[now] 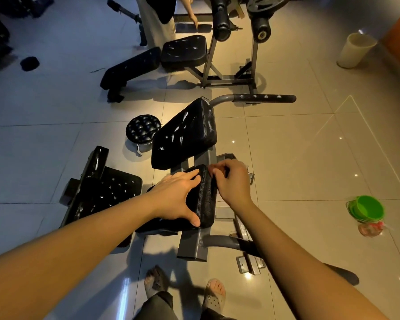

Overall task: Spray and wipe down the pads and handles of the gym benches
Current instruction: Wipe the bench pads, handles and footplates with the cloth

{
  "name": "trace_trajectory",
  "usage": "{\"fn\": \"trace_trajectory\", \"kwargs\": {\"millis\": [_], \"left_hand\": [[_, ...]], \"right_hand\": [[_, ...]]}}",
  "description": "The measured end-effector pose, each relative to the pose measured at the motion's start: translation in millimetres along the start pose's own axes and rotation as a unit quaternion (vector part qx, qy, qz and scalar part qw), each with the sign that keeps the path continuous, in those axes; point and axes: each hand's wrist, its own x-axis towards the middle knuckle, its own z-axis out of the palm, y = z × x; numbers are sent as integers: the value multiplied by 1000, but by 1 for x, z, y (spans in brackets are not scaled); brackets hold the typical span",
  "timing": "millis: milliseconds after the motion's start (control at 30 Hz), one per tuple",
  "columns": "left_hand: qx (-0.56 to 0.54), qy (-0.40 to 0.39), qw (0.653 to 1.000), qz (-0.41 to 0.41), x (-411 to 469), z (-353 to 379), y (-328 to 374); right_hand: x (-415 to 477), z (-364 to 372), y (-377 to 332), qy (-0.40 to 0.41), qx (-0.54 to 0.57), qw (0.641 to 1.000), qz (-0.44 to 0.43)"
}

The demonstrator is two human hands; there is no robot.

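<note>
The bench before me has a black seat pad and a tilted black back pad on a grey frame. My left hand lies flat on top of the seat pad, thumb against its near corner. My right hand is at the pad's right edge, its fingers curled and pinching the far corner. A black-gripped handle sticks out to the right behind the back pad, and a second grey handle bar curves out near my feet. No cloth or spray bottle shows.
A black round stool and a flat black pad unit sit to the left. Another bench stands behind, with a person beside it. A white bin and green bowls are on the tiled floor at right.
</note>
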Motion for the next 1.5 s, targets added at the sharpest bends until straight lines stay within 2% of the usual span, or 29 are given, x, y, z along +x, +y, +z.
{"fn": "trace_trajectory", "kwargs": {"millis": [100,200,267,400,467,533,633,700,767,833,900,933,1133,1200,1233,1300,1367,1433,1500], "left_hand": [[0,4,1000,3,0,1,-1],[-5,4,1000,4,-1,0,0],[-1,0,1000,4,-1,-2,1],[6,4,1000,5,-1,-3,2],[7,4,1000,3,-2,-2,2],[6,4,1000,4,-1,-2,1],[-17,3,1000,6,1,2,-3],[-32,0,999,3,1,3,-5],[-28,-5,1000,3,1,2,-5],[-22,-3,1000,5,0,0,-3],[-25,-4,1000,3,-1,0,-1],[-25,-3,1000,3,-1,0,-1],[-47,-4,999,6,1,1,-7],[-60,-7,998,7,2,3,-9],[-62,-6,998,5,2,4,-10],[-58,-8,998,5,4,4,-11],[-58,-7,998,4,4,4,-11],[-59,-8,998,0,2,4,-10],[-60,-7,998,-3,2,5,-10]], "right_hand": [[-35,-8,-8,-32,30,999,-22],[-96,-32,-4,-129,28,986,-103],[-94,-36,3,-133,3,984,-118],[-14,-15,1,-47,-26,997,-57],[9,-7,-1,-15,-4,1000,-11],[-8,-7,-7,-30,19,999,-2],[-68,-31,-8,-108,63,992,-19],[-91,-44,-3,-161,51,985,-39],[-70,-42,-1,-148,39,987,-40],[-28,-27,-2,-93,75,993,24],[12,-17,-7,-37,137,983,115],[21,-13,-7,-31,154,979,132],[-50,-36,-12,-171,115,977,62],[-63,-52,-12,-239,137,957,91],[-60,-58,-12,-241,155,951,116],[-40,-62,-12,-160,211,950,168],[-14,-55,-16,-71,243,950,180],[0,-39,-23,-41,235,955,175],[-7,-23,-23,-46,233,955,176]]}}
